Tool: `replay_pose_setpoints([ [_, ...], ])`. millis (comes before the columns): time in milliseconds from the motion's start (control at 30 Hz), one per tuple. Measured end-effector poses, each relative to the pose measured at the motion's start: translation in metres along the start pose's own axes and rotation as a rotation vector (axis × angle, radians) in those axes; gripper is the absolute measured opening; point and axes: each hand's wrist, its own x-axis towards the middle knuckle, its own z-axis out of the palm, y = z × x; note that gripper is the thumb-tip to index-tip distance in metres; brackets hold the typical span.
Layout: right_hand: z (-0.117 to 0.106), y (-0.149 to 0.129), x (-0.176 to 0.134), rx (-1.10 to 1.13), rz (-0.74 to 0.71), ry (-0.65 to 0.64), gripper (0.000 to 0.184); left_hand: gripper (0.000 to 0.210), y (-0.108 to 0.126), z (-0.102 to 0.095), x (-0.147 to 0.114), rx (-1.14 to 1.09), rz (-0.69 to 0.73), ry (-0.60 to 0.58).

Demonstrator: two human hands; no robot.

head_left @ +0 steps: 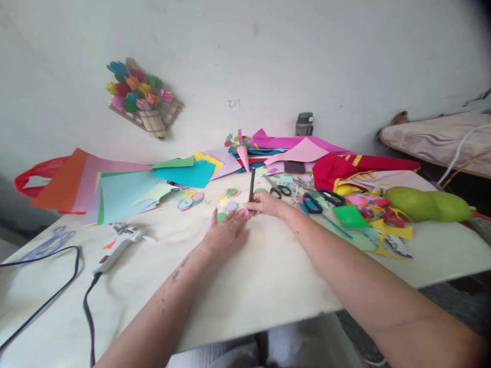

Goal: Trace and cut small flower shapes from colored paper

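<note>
Between the fingers of my right hand (pixel 264 204) stands a dark pencil-like stick (pixel 252 185), nearly upright, its lower end down at a small pink paper piece (pixel 250 212). I cannot tell whether it is a pencil or a pen. My left hand (pixel 227 230) lies flat on the table with its fingers spread, the fingertips at the edge of the pink piece. Just beyond both hands lie small cut paper shapes, among them a lilac one (pixel 231 205) and a green one (pixel 221 217).
A glue gun (pixel 118 250) with its black cord lies at the left. Coloured paper sheets (pixel 130 189) spread behind it. Scissors (pixel 312 203), paper scraps (pixel 383 214) and a green fruit (pixel 425 203) are at the right. A pink paper cone (pixel 243 156) and a bottle (pixel 304 124) stand near the wall.
</note>
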Motion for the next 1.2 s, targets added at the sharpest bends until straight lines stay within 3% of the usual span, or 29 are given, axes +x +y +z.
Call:
replay_pose_setpoints([
  [800, 0.0010, -0.0028, -0.0036, -0.120, -0.004, 0.005, 0.031, 0.046, 0.0096, -0.0074, -0.0037, 0.078, 0.001, 0.053],
  [1200, 0.0013, -0.0052, -0.0040, -0.109, 0.005, -0.012, 0.027, 0.045, 0.0104, -0.0079, -0.0041, 0.080, 0.003, 0.060],
])
